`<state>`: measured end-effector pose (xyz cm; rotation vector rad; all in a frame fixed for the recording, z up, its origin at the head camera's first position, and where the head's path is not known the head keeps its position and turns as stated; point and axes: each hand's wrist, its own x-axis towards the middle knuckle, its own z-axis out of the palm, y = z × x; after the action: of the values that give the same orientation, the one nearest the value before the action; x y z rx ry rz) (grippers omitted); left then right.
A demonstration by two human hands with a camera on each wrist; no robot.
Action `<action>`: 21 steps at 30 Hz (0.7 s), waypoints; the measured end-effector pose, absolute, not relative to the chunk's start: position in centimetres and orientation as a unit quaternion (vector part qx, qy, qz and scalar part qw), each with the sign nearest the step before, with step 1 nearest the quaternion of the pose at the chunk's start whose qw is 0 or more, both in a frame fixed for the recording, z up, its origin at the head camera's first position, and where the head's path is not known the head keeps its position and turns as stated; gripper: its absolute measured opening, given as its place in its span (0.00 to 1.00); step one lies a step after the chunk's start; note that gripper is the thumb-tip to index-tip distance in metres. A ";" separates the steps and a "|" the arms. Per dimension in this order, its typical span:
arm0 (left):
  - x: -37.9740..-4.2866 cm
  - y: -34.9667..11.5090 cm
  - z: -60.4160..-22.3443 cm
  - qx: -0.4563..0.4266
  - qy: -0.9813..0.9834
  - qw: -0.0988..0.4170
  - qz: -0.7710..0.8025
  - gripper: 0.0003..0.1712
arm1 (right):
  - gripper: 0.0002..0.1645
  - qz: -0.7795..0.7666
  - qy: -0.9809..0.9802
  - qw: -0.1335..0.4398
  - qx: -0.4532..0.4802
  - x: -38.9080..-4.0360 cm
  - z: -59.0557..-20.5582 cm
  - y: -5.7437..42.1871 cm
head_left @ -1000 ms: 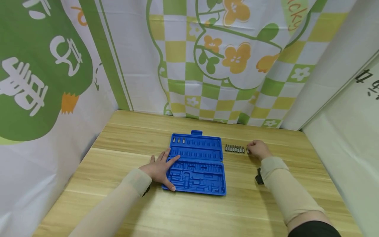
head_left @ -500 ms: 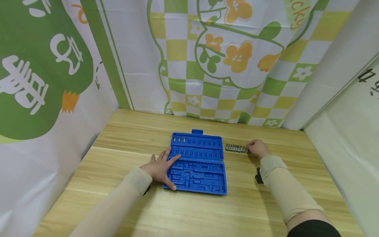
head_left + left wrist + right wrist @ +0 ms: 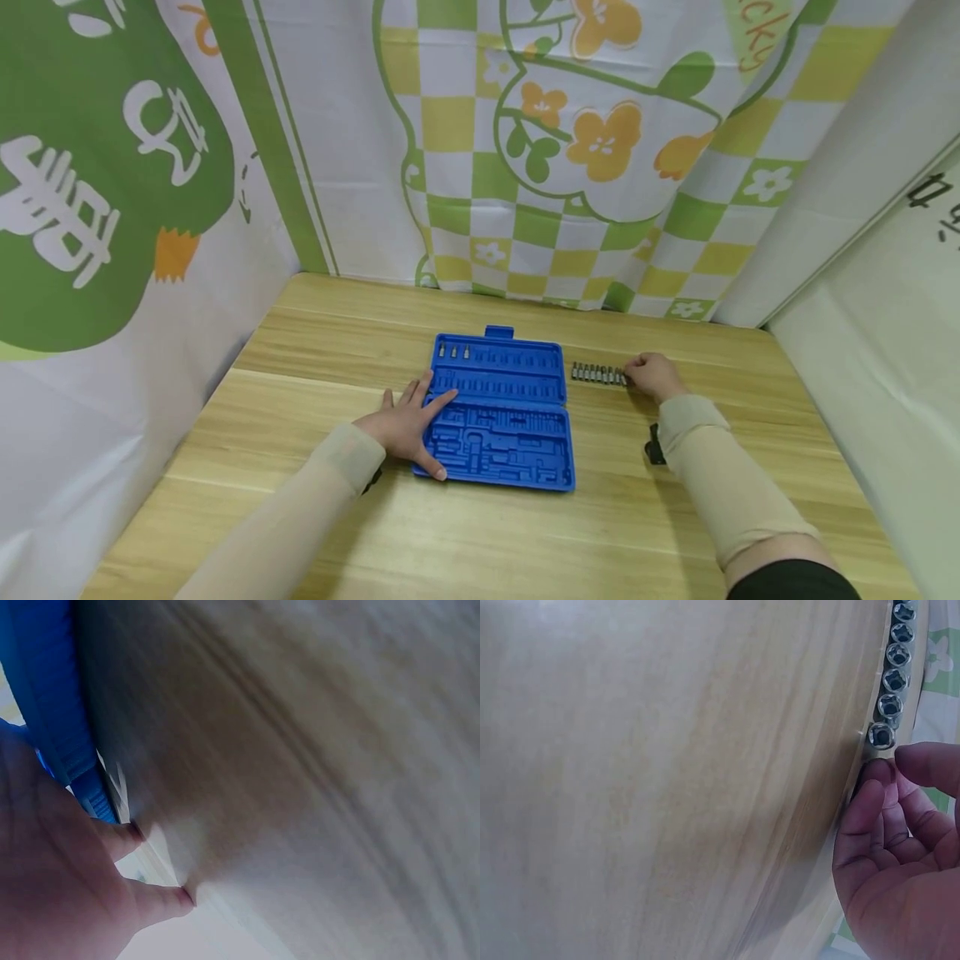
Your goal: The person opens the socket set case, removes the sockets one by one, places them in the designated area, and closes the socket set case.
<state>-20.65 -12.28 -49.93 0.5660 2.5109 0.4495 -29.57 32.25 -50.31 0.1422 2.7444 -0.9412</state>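
Observation:
A blue plastic tool case point(image 3: 495, 446) lies unfolded flat on the table, with three small metal pieces point(image 3: 453, 352) in its upper-left slots. My left hand point(image 3: 397, 429) rests across the case's left edge with fingers spread; its fingertips point(image 3: 176, 898) reach the tabletop in the left wrist view. Right of the case runs a row of small metal sockets point(image 3: 594, 373). At its right end, my right hand point(image 3: 652, 375) holds the last socket point(image 3: 881, 736) with curled fingers and thumb, close beside its neighbour. The sockets' hollow ends face the right wrist camera.
The case's latch point(image 3: 498, 332) points to the back of the wooden table point(image 3: 360, 333). A patterned curtain point(image 3: 517, 225) hangs along the table's rear edge. White sheets flank both sides.
My right hand has brought the last socket leftward up against the end of the row, closing the gap. My left hand stays in place on the case.

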 end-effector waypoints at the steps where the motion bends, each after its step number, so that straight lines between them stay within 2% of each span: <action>1: -20.7 -12.3 -50.0 0.210 0.928 0.261 0.167 0.76 | 0.18 -0.323 0.938 0.117 0.050 -29.5 -50.2 32.2; 21: -21.0 -12.5 -50.3 0.213 0.926 0.259 0.172 0.77 | 0.18 -0.324 0.936 0.120 0.063 -29.1 -49.8 31.5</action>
<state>-20.99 -12.46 -50.32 0.5763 2.5096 0.4662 -29.07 31.46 -49.76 0.1834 2.7352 -0.9463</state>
